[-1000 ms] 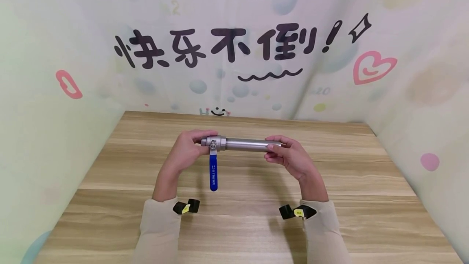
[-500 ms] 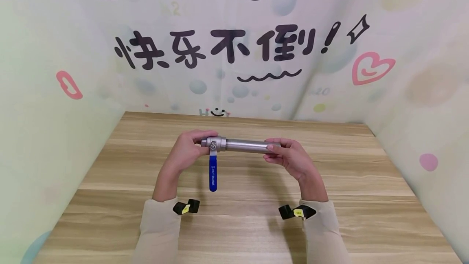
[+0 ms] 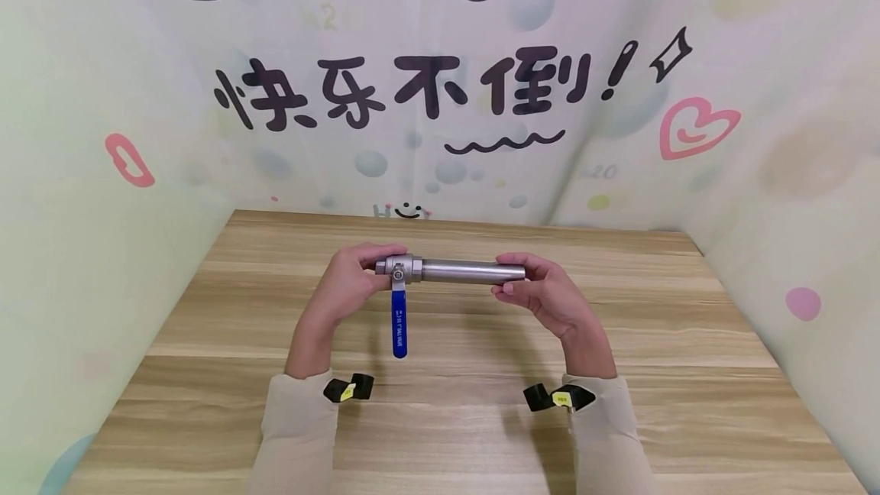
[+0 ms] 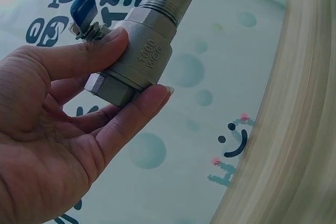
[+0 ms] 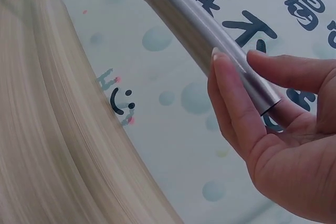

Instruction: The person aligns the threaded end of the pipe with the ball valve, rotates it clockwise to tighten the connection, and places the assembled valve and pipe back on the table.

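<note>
My left hand (image 3: 347,277) grips the body of a steel ball valve (image 4: 139,51), thumb on one side and fingers on the other. The valve's blue lever handle (image 3: 399,325) points toward me in the head view. A smooth steel pipe (image 3: 461,271) runs rightward from the valve, with a few threads showing where it enters. At the pipe's free end is my right hand (image 3: 546,296). Its fingers (image 5: 231,87) curl along one side and the thumb lies at the other edge, leaving the cut end visible. Valve and pipe are held above the table, roughly level.
A wood-grain table (image 3: 440,434) lies below the hands. A printed cloth wall (image 3: 412,174) with dark lettering stands behind it, and pale walls rise at both sides. Each sleeve carries a black strap mount (image 3: 560,398) with a yellow label.
My right thumb has moved from the front of the pipe to its lower edge, baring more of the pipe end. My left hand and the valve stay nearly still.
</note>
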### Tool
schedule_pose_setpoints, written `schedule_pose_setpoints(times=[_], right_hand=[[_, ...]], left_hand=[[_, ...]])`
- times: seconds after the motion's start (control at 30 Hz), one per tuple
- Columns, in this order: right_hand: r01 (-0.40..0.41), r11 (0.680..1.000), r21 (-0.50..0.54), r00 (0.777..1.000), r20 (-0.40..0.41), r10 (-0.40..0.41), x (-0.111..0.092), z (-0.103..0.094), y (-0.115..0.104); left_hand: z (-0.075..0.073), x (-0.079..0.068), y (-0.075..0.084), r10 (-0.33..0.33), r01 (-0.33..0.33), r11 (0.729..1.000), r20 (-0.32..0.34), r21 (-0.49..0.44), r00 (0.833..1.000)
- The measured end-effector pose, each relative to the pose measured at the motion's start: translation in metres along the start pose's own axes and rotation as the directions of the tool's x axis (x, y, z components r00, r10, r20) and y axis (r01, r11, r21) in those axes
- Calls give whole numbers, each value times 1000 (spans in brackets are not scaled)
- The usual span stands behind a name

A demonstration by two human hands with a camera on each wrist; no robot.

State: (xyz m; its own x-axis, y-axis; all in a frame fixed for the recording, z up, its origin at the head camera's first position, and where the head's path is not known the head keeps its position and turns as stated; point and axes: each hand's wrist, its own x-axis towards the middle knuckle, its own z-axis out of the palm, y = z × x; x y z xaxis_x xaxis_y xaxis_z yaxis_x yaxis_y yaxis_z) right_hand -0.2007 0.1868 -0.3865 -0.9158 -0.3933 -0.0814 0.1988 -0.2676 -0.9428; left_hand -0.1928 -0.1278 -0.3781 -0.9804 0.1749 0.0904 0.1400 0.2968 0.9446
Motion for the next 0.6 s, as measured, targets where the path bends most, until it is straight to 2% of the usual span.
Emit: schedule_pose_setpoints(times=[0.33, 0.6], right_hand=[[-8, 1000, 18, 1000, -24, 8, 0, 1, -2], [-15, 1000, -13, 999, -46, 15, -1, 2, -2]], left_hand=[[0, -1, 2, 8, -8, 1000, -2, -4, 1000], [0, 0, 1, 8, -8, 1000, 6, -13, 1000]])
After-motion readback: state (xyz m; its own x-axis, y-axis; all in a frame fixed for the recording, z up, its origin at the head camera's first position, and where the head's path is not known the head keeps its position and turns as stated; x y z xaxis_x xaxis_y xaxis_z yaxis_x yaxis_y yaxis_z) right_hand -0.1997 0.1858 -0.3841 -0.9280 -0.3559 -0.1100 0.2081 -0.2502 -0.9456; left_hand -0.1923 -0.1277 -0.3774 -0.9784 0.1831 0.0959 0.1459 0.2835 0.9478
